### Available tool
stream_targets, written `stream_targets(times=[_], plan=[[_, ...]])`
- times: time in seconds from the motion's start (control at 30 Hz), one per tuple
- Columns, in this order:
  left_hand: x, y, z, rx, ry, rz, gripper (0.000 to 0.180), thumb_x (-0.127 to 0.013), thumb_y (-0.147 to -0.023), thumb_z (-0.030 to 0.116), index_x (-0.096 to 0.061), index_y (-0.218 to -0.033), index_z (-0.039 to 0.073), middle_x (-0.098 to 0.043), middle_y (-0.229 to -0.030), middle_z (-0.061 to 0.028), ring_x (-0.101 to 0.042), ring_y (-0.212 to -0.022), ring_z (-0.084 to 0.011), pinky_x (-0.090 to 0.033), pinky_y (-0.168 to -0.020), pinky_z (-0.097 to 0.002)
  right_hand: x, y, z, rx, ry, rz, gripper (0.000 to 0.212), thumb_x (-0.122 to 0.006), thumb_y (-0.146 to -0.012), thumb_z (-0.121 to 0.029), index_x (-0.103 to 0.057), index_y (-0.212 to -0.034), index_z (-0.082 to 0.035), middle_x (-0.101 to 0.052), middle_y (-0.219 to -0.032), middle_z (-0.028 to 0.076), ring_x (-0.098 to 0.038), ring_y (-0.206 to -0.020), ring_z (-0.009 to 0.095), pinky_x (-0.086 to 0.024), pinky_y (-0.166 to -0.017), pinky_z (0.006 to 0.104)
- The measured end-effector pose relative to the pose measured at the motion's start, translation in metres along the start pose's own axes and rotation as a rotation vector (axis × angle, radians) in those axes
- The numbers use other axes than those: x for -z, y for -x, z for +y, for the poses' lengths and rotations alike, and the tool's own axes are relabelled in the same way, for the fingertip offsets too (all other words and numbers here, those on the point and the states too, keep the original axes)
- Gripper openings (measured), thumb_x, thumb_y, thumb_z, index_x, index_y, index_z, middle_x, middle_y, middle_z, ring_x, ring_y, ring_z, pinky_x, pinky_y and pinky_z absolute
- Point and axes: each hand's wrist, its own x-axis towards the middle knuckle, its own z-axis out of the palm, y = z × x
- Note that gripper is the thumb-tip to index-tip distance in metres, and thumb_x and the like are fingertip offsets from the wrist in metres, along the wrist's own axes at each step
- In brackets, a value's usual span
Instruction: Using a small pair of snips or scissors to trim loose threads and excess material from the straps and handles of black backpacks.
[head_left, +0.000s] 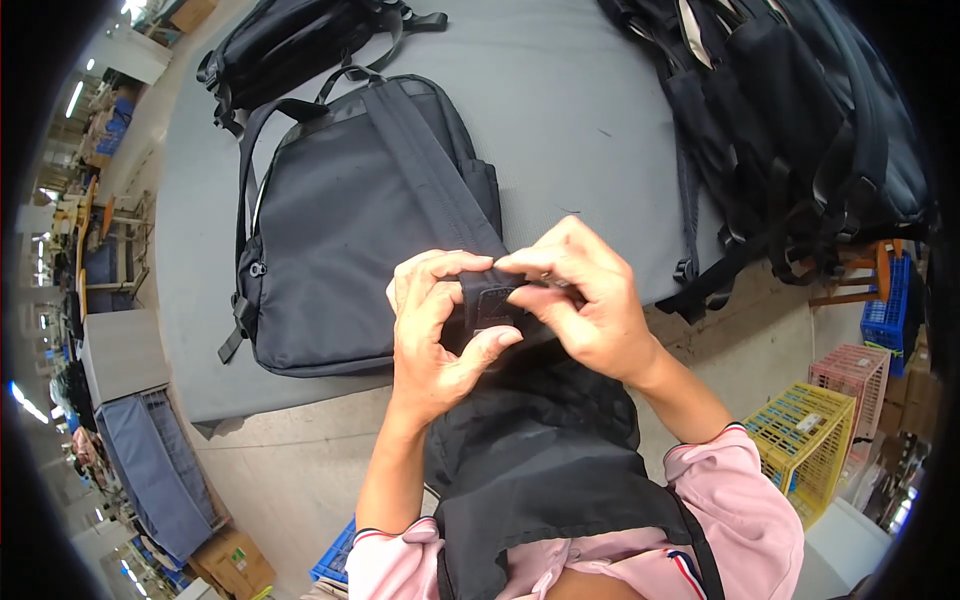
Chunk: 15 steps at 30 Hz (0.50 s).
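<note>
A black backpack [330, 220] lies flat on the grey table in front of me, its top handle pointing away. One wide shoulder strap [425, 165] runs down across it to the near right, and its end is lifted between my hands past the table's front edge. My left hand [430, 345] is closed around the left side of the strap end, thumb below. Pinching the right side of that end between thumb and fingers is my right hand [590, 300]. A stitched patch shows between the hands; anything small inside the right fingers is hidden.
Another black bag [300, 45] lies at the table's far left. Several dark backpacks [790, 120] are heaped at the right, straps hanging over the edge of the grey table [590, 150]. On the floor at right stand a yellow crate [800, 430], a pink crate [855, 380] and a blue crate [885, 310].
</note>
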Motion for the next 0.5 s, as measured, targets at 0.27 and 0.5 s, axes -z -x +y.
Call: stream_targets(times=[0.27, 0.5], plan=[[-0.015, -0.001, 0.006, 0.001, -0.352, -0.044, 0.043, -0.077, -0.065, 0.038, -0.053, -0.076, 0.004, -0.06, -0.105, -0.0045, -0.05, -0.1, -0.025, -0.027, -0.09, -0.0413, -0.003, 0.008, 0.009, 0.025, 0.496, -0.099, 0.013, -0.061, -0.07, 0.007, -0.058, -0.081, -0.001, -0.05, -0.078, 0.009, -0.055, -0.058, 0.025, -0.044, -0.05, 0.0325], [-0.015, -0.002, 0.0, 0.105, -0.184, -0.052, 0.047, -0.077, -0.066, 0.041, -0.052, -0.076, 0.003, -0.06, -0.106, -0.0055, -0.048, -0.102, -0.025, -0.027, -0.09, -0.0398, 0.014, 0.03, -0.007, -0.37, -0.42, -0.069, 0.006, -0.062, -0.083, -0.001, -0.056, -0.082, 0.0, -0.046, -0.075, 0.003, -0.047, -0.062, 0.01, -0.039, -0.056, 0.0244]])
